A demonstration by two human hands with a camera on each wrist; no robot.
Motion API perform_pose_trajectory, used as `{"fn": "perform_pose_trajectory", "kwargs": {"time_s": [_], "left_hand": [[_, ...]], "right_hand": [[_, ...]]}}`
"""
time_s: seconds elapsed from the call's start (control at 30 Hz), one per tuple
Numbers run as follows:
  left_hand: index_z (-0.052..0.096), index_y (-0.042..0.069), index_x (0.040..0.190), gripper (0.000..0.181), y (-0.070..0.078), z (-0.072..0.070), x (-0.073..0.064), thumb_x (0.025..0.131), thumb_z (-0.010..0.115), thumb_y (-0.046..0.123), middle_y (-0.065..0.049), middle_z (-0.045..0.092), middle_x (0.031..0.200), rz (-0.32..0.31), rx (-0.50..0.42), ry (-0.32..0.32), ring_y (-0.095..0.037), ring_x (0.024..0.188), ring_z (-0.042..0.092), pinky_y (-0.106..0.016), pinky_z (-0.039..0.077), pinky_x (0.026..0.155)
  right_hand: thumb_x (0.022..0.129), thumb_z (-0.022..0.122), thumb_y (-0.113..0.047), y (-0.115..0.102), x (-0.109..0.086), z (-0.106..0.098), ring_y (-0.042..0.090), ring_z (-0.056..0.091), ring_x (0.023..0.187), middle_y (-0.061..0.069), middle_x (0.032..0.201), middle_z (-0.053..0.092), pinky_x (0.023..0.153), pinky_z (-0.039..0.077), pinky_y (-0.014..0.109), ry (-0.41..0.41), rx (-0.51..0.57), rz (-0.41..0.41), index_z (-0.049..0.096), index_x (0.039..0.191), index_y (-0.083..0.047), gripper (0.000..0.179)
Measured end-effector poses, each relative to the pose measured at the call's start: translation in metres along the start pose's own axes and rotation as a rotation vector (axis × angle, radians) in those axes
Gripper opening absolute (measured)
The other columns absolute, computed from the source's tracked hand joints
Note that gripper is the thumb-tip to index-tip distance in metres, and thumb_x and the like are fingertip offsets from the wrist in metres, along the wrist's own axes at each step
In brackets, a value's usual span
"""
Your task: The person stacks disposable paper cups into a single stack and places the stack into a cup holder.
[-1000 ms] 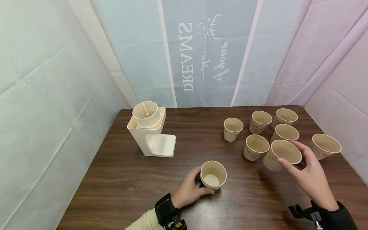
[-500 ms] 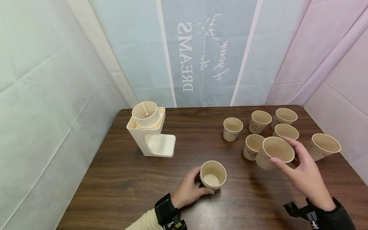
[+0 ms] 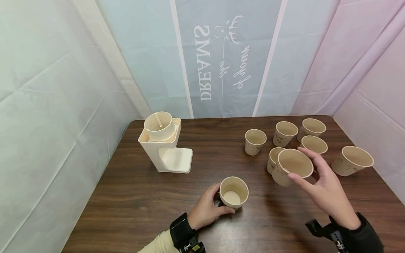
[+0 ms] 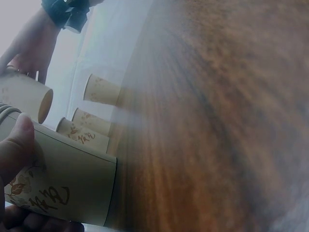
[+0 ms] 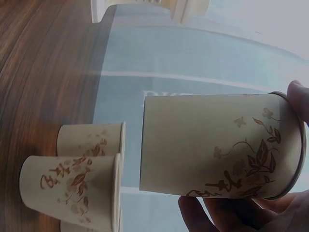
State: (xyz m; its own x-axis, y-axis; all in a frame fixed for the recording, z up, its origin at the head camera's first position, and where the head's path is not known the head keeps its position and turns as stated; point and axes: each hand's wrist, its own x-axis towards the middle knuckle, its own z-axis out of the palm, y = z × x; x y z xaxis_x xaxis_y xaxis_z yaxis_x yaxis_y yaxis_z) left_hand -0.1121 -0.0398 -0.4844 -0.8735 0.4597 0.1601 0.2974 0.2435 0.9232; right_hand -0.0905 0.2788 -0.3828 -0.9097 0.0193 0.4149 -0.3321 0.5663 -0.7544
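Note:
My left hand (image 3: 207, 207) grips a beige paper cup (image 3: 234, 192) upright on the table; in the left wrist view the thumb lies along that printed cup (image 4: 63, 179). To the right, my right hand (image 3: 326, 186) holds another paper cup (image 3: 292, 165) by its rim, raised off the table. The right wrist view shows this lifted cup (image 5: 217, 145) with its brown flower print, thumb on one side and fingers on the other. Behind it, a standing paper cup (image 3: 272, 161) is partly hidden.
More paper cups stand at the right: one by itself (image 3: 254, 142), a small group at the back (image 3: 284, 134), and one near the right edge (image 3: 352, 161). A cream dispenser-like stand (image 3: 164, 154) with a round cup-shaped top (image 3: 159, 127) is at the back left.
My right hand has moved left with its lifted cup, which now covers more of the cup behind it. The left hand and its cup have stayed in place.

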Motion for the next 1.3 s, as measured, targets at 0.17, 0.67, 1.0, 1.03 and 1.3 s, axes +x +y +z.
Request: {"fn": "perform_pose_trajectory", "kwargs": {"time_s": [0.17, 0.67, 1.0, 1.03, 1.3], "left_hand": [[0.055, 0.016, 0.143, 0.077, -0.001, 0.000, 0.000, 0.075, 0.092, 0.019, 0.000, 0.061, 0.132, 0.000, 0.007, 0.002, -0.015, 0.123, 0.056, -0.035, 0.044, 0.109], [0.056, 0.013, 0.142, 0.078, -0.001, 0.001, 0.001, 0.074, 0.093, 0.017, -0.001, 0.062, 0.133, 0.016, 0.010, 0.011, -0.015, 0.124, 0.056, -0.035, 0.044, 0.110], [0.055, 0.012, 0.142, 0.077, -0.001, 0.002, 0.001, 0.074, 0.093, 0.015, -0.002, 0.062, 0.131, 0.015, -0.005, 0.004, -0.016, 0.122, 0.057, -0.034, 0.045, 0.108], [0.056, 0.012, 0.141, 0.077, -0.001, 0.002, 0.001, 0.075, 0.093, 0.016, -0.002, 0.062, 0.131, 0.015, -0.003, 0.005, -0.016, 0.122, 0.057, -0.034, 0.045, 0.108], [0.056, 0.013, 0.141, 0.077, -0.001, 0.001, 0.001, 0.074, 0.093, 0.015, -0.001, 0.062, 0.131, 0.021, -0.002, 0.009, -0.016, 0.121, 0.057, -0.034, 0.046, 0.107]], "right_hand": [[0.084, 0.080, 0.004, -0.009, 0.002, 0.005, 0.000, 0.055, 0.109, -0.012, 0.137, 0.052, 0.088, 0.041, 0.004, -0.018, -0.003, -0.019, 0.047, 0.150, -0.014, 0.076], [0.078, 0.085, 0.003, -0.032, 0.006, 0.024, 0.003, 0.057, 0.107, -0.009, 0.135, 0.056, 0.089, 0.043, 0.008, -0.101, 0.015, -0.117, 0.048, 0.149, -0.015, 0.082], [0.076, 0.087, -0.001, -0.047, 0.007, 0.038, 0.000, 0.050, 0.121, 0.004, 0.141, 0.054, 0.099, 0.037, 0.007, -0.149, 0.019, -0.183, 0.046, 0.150, -0.015, 0.085], [0.077, 0.088, -0.003, -0.048, 0.007, 0.040, -0.001, 0.050, 0.122, 0.005, 0.141, 0.055, 0.100, 0.036, 0.008, -0.155, 0.017, -0.182, 0.046, 0.150, -0.016, 0.085], [0.077, 0.089, -0.009, -0.055, 0.007, 0.050, 0.003, 0.051, 0.124, 0.003, 0.139, 0.059, 0.104, 0.033, 0.010, -0.203, 0.034, -0.202, 0.045, 0.150, -0.021, 0.086]]}}
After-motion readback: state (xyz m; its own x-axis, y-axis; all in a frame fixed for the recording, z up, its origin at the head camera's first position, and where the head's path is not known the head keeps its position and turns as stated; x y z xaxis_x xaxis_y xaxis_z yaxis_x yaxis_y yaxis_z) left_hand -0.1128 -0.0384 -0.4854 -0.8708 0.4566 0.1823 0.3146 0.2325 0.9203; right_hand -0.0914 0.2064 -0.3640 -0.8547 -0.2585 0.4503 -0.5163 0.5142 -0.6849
